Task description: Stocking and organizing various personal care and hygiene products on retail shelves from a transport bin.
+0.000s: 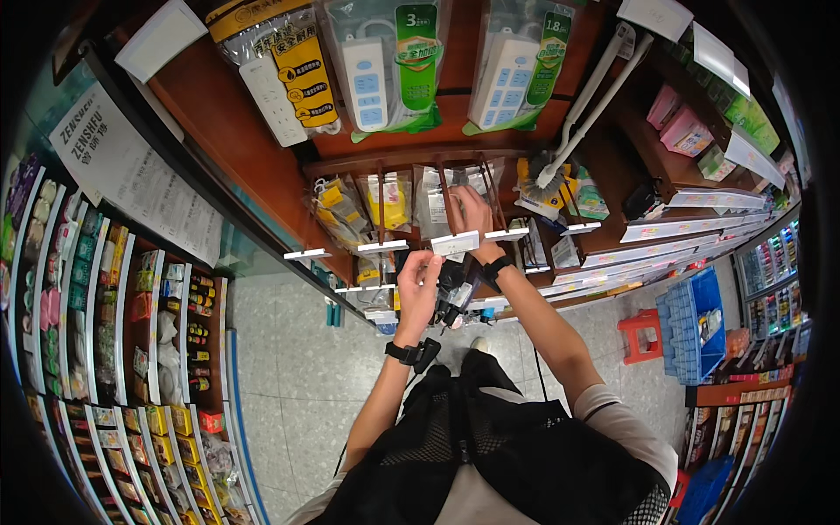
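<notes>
My left hand [420, 283] is at the left end of a white label holder [455, 244] on the front of a display hook, thumb and fingers close together; whether it pinches the holder I cannot tell. My right hand [470, 211] reaches behind that holder, among the hooks, beside a clear plastic packet [431, 200] with a white printed label. Its fingers are partly hidden, so a hold cannot be made out. Left of the packet hangs a yellow packaged item [388, 200]. Further left is a bag with yellow and grey contents [340, 210].
Packaged power strips [365, 82] hang above. A round brush with a white handle [548, 177] hangs to the right. Shelves of goods [151, 315] stand at the left. A red plastic stool [640, 336] and a blue crate [710, 328] are on the floor at the right.
</notes>
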`<state>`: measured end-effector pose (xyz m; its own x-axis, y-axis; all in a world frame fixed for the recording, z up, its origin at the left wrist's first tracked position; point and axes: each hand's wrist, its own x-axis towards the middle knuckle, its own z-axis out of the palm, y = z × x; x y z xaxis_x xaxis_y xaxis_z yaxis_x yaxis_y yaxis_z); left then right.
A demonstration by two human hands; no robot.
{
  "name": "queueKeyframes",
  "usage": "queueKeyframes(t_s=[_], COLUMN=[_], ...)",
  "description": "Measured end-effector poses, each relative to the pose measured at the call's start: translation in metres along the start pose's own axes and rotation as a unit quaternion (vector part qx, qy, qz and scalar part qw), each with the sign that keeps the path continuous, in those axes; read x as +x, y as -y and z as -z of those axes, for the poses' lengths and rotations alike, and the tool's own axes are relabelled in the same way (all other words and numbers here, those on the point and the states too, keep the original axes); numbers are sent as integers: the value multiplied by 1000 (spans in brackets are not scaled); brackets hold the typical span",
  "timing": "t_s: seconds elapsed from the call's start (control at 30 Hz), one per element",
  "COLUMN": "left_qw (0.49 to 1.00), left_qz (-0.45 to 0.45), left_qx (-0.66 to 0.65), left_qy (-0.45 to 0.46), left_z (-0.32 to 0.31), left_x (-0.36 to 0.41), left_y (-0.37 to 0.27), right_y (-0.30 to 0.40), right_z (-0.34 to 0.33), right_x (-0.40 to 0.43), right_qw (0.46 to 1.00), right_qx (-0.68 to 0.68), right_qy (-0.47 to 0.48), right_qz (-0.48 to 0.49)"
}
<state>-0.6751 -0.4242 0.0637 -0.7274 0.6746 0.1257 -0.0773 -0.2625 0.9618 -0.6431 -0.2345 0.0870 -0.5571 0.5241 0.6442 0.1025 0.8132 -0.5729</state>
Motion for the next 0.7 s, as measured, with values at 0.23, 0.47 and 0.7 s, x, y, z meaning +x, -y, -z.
queueKeyframes(t_s=[0.23,0.47,0.7], left_qw=[999,992,964], left_qz=[15,121,263], left_qx=[-25,-24,-8], left_qy=[24,31,28], left_z=[10,72,93], left_x=[-20,-76,-135], left_y=[10,52,111], right_y=[-6,16,-26], right_z=[-7,16,72], right_x=[-14,-104,-327], right_qw=[997,969,910], right_qx=[47,73,77], right_qy=[-27,-39,148], right_qz=[-58,-235,-380])
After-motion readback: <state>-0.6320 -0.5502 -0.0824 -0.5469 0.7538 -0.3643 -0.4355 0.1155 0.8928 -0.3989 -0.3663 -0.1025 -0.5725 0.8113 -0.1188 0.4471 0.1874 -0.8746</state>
